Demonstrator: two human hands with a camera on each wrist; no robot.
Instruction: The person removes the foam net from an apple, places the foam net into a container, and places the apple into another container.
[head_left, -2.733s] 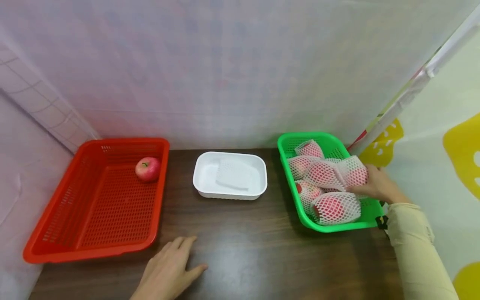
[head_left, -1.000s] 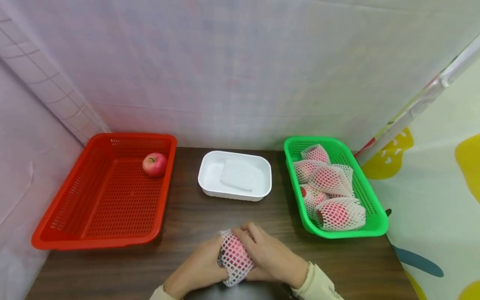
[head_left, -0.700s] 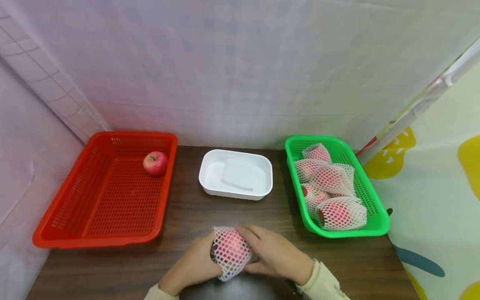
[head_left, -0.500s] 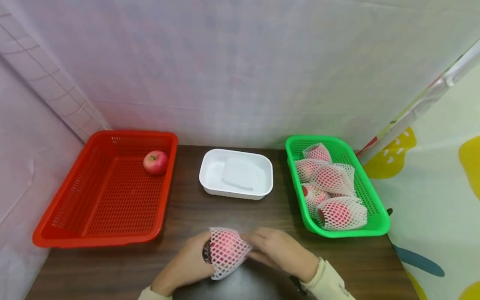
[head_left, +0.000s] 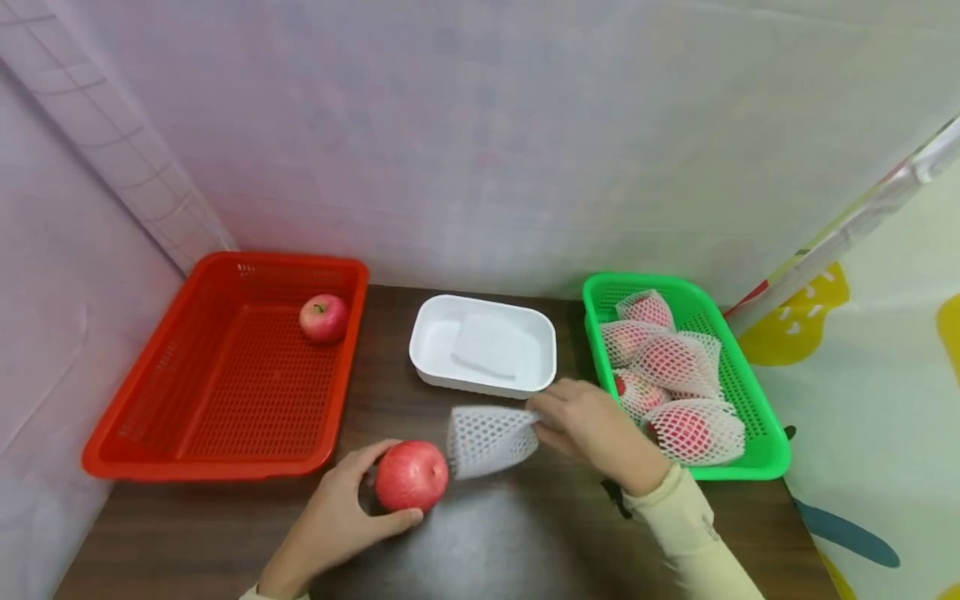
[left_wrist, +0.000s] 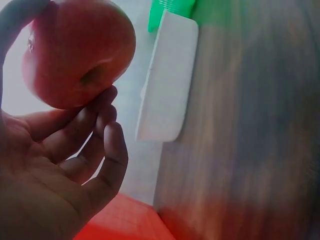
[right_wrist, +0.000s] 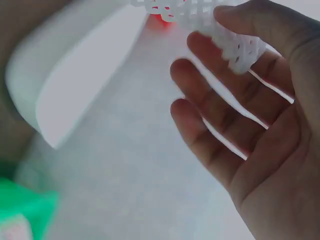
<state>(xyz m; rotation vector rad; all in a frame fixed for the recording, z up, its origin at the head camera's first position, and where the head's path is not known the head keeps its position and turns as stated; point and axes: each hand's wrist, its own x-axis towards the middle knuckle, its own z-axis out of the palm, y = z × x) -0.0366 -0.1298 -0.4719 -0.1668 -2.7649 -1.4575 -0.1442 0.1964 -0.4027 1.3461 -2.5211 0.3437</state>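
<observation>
My left hand (head_left: 337,508) grips a bare red apple (head_left: 412,476) between thumb and fingers, over the front of the table. In the left wrist view the apple (left_wrist: 82,50) shows the hollow at one end. My right hand (head_left: 592,425) pinches one end of a white foam net sleeve (head_left: 489,440), which hangs hollow, its wide mouth right beside the apple. Thumb and forefinger hold the net (right_wrist: 200,17) in the right wrist view, while the other fingers (right_wrist: 202,135) are spread away from it.
A red basket (head_left: 217,469) with one bare apple (head_left: 324,318) stands on the left. Behind my hands is a white tray (head_left: 480,385) holding a flattened foam net (head_left: 486,346). The green basket (head_left: 772,450) on the right contains several net-wrapped apples (head_left: 686,433).
A netted apple came from the green basket to the middle between both hands. The right hand has pulled the net off to the right; the left hand keeps the bare apple.
</observation>
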